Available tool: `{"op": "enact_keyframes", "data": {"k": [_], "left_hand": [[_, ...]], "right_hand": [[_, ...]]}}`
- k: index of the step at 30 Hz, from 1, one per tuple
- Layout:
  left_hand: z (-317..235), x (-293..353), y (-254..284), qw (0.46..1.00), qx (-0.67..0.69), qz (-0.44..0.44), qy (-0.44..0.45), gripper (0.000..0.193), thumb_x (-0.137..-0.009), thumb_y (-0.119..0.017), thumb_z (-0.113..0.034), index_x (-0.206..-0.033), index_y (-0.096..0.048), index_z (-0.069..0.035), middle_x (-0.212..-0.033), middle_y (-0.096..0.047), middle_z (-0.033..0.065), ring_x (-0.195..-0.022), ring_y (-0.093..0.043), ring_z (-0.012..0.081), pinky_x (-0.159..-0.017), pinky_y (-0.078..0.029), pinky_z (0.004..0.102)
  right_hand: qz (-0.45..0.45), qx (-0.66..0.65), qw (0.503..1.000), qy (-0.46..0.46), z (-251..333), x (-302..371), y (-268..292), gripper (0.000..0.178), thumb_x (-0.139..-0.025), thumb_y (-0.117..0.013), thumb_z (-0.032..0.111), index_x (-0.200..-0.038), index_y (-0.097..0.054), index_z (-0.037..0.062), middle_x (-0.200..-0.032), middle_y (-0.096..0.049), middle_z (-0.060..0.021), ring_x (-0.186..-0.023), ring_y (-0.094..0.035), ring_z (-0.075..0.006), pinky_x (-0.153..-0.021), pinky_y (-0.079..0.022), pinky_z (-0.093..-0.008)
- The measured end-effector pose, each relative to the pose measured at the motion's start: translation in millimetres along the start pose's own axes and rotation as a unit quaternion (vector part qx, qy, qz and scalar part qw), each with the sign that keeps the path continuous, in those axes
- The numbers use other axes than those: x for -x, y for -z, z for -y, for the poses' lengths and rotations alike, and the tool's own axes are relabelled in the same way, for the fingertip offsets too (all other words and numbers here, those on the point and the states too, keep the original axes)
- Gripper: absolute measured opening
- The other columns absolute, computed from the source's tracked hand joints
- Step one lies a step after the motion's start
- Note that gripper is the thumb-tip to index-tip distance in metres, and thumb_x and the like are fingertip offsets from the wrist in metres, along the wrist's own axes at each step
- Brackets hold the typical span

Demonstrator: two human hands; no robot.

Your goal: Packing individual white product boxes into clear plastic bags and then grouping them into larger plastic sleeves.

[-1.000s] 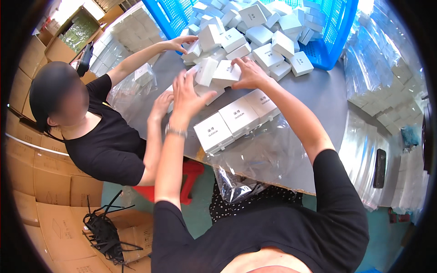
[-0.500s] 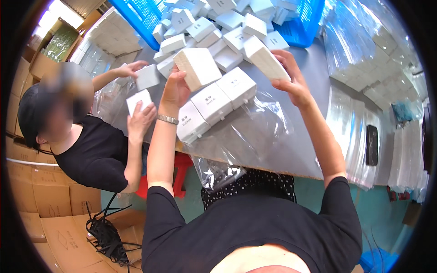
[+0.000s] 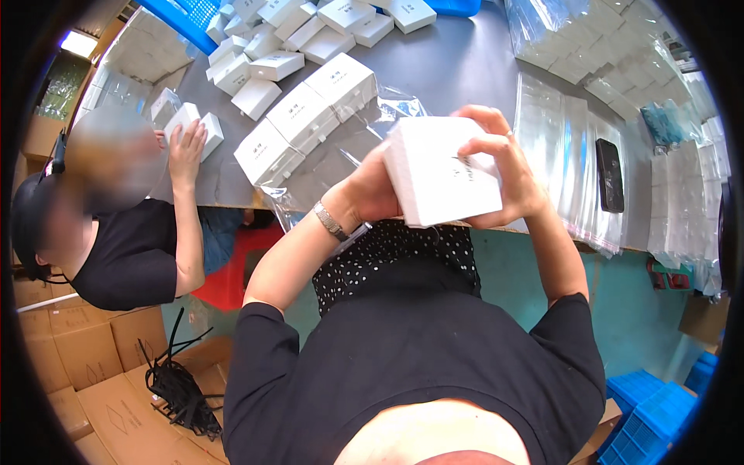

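Observation:
My left hand (image 3: 372, 186) and my right hand (image 3: 504, 170) are closed on a thick block of white boxes (image 3: 446, 174), raised above the table's near edge. The left hand grips its left side; the right fingers curl over the right side and top. How many boxes make up the block I cannot tell. Left of and beyond it lies a row of white boxes (image 3: 306, 112) in clear plastic film. The loose end of a clear bag (image 3: 401, 105) spreads at the row's right end.
Loose white boxes (image 3: 325, 43) are heaped by a blue basket (image 3: 190, 19) at the back. On the left, a co-worker's hand (image 3: 186, 151) rests on white boxes. Flat clear bags (image 3: 554, 147) and a black phone (image 3: 610, 174) lie on the right, beside stacks of wrapped boxes (image 3: 597, 58).
My hands have come together toward my body, and the boxes they held apart now form one block. The view has shifted to the right. The co-worker's hands have moved over their boxes.

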State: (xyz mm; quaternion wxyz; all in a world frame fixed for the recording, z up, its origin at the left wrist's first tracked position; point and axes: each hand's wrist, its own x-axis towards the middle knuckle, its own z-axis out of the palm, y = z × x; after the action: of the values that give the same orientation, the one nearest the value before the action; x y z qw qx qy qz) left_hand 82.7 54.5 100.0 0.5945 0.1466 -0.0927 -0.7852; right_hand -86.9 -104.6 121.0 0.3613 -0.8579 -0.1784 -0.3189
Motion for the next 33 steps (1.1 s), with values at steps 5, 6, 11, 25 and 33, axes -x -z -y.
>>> {"op": "enact_keyframes", "data": {"k": [5, 6, 11, 25, 33], "left_hand": [[29.0, 36.4, 4.3, 0.671, -0.652, -0.246, -0.253, 0.053, -0.088, -0.067, -0.031, -0.129, -0.051, -0.001, -0.114, -0.063, 0.0158, -0.104, -0.060, 0.0272, -0.087, -0.050, 0.0423], [32.3, 48.8, 6.9, 0.387, -0.823, -0.257, -0.326, 0.061, -0.079, -0.076, -0.026, -0.130, -0.051, -0.003, -0.120, -0.059, 0.0173, -0.115, -0.055, 0.0298, -0.093, -0.045, 0.0448], [31.2, 89.5, 29.5, 0.139, -0.911, -0.367, -0.125, 0.079, -0.067, -0.077, -0.015, -0.141, -0.047, -0.013, -0.144, -0.036, 0.0158, -0.134, -0.030, 0.0367, -0.107, -0.027, 0.0523], [-26.2, 112.9, 28.3, 0.471, -0.652, -0.402, -0.438, 0.013, -0.088, -0.071, -0.008, -0.099, -0.075, -0.004, -0.081, -0.061, 0.0031, -0.070, -0.053, 0.0100, -0.062, -0.045, 0.0243], [21.0, 90.3, 24.2, 0.316, -0.747, -0.361, -0.460, 0.022, -0.084, -0.072, -0.007, -0.106, -0.076, -0.009, -0.084, -0.055, 0.0062, -0.079, -0.052, 0.0228, -0.072, -0.045, 0.0344]], "right_hand": [[-0.119, 0.222, 0.940, -0.229, -1.6, 84.3, 1.4, 0.085, -0.050, -0.087, 0.021, -0.126, -0.051, 0.0123, -0.131, -0.048, -0.0224, -0.122, -0.049, -0.0401, -0.098, -0.045, -0.0492], [-0.116, 0.222, 0.940, -0.232, -1.2, 95.3, -1.5, 0.085, -0.050, -0.087, 0.021, -0.126, -0.051, 0.0123, -0.131, -0.048, -0.0224, -0.122, -0.049, -0.0401, -0.098, -0.045, -0.0492], [-0.055, 0.298, 0.894, -0.331, 5.5, 109.4, -4.3, 0.082, -0.052, -0.087, 0.021, -0.126, -0.051, 0.0156, -0.130, -0.048, -0.0191, -0.119, -0.051, -0.0406, -0.094, -0.049, -0.0487], [-0.015, -0.182, 0.946, -0.267, -6.5, -12.0, -125.1, 0.082, -0.054, -0.085, 0.036, -0.126, -0.054, 0.0094, -0.122, -0.052, -0.0179, -0.120, -0.051, -0.0324, -0.100, -0.043, -0.0439], [-0.116, 0.102, 0.948, -0.280, -16.3, -39.3, -144.9, 0.079, -0.057, -0.087, 0.036, -0.126, -0.059, 0.0104, -0.136, -0.042, -0.0329, -0.120, -0.054, -0.0463, -0.097, -0.050, -0.0490]]}}
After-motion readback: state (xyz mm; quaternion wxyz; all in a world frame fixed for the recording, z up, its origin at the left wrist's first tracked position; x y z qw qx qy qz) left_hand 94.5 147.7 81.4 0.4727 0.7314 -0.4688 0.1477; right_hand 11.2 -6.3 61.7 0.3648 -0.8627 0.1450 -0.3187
